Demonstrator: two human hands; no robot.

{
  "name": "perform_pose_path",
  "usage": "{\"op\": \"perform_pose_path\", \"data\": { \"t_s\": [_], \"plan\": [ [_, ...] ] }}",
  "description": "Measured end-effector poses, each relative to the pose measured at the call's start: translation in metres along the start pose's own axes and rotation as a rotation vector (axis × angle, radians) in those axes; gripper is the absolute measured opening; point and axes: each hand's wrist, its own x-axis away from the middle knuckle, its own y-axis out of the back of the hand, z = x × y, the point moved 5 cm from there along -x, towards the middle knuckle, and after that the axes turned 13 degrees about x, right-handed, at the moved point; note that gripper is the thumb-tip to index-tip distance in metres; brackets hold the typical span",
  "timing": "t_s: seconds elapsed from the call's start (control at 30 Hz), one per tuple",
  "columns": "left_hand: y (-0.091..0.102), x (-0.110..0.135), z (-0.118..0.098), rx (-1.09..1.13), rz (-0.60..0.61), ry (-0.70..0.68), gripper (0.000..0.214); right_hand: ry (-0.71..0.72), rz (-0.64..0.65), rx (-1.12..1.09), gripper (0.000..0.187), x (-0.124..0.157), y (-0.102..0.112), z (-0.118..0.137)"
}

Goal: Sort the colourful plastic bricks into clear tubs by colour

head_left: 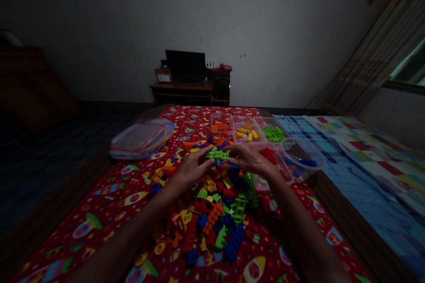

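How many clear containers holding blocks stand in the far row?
3: the orange-block container at left, the yellow-block container in the middle, and the green-block container at right. None in that row looks hidden.

Dark monitor [186, 65] stands on far wooden desk [182, 86] (box [163, 75] at its left); curtain [361, 64] hangs right, beside a window [410, 67].
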Motion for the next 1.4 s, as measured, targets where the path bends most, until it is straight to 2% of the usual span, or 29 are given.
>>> {"op": "perform_pose_path", "data": {
  "t_s": [0.1, 0.23, 0.3, 0.4, 0.5, 0.6, 0.7, 0.83, 1.0, 1.1, 1.2, 1.3, 1.4],
  "plan": [
    [0.004, 0.003, -0.01, -0.143, -0.095, -0.123, 0.046, -0.07, -0.057, 0.051, 0.026, 0.004, 0.011, -0.01],
    [-0.006, 0.01, -0.021, -0.23, -0.01, -0.277, 0.031, -0.196, -0.156, 0.071, 0.025, 0.012, 0.027, -0.035],
    [-0.011, 0.012, -0.024, -0.239, 0.014, -0.34, 0.03, -0.214, -0.163, 0.089, 0.021, 0.015, 0.029, -0.043],
    [-0.013, 0.015, -0.028, -0.277, -0.026, -0.427, 0.037, -0.177, -0.113, 0.119, 0.017, 0.017, 0.023, -0.038],
    [-0.012, 0.017, -0.03, -0.329, -0.043, -0.489, 0.043, -0.093, -0.051, 0.142, 0.016, 0.014, 0.012, -0.018],
    [-0.013, 0.019, -0.03, -0.37, 0.005, -0.494, 0.035, -0.022, 0.014, 0.157, 0.018, 0.011, 0.003, 0.002],
    [-0.012, 0.02, -0.029, -0.393, 0.037, -0.483, 0.02, -0.009, 0.04, 0.21, 0.015, 0.009, -0.004, 0.009],
    [-0.006, 0.019, -0.031, -0.426, -0.038, -0.491, 0.019, -0.035, -0.051, 0.289, 0.012, 0.01, -0.006, -0.001],
    [-0.003, 0.015, -0.021, -0.514, -0.01, -0.433, 0.02, -0.11, -0.217, 0.232, 0.017, 0.012, 0.008, -0.011],
    [-0.001, 0.014, -0.014, -0.505, -0.04, -0.399, 0.031, -0.23, -0.324, 0.234, 0.029, 0.013, 0.026, -0.028],
    [-0.009, 0.017, -0.018, -0.442, 0.013, -0.426, 0.031, -0.462, -0.438, 0.336, 0.035, 0.016, 0.046, -0.067],
    [-0.03, 0.029, -0.033, -0.361, 0.178, -0.481, 0.027, -0.686, -0.501, 0.455, 0.036, 0.018, 0.062, -0.109],
    [-0.058, 0.048, -0.045, -0.312, 0.404, -0.516, 0.025, -0.786, -0.431, 0.519, 0.04, 0.018, 0.064, -0.134]
  ]
}}
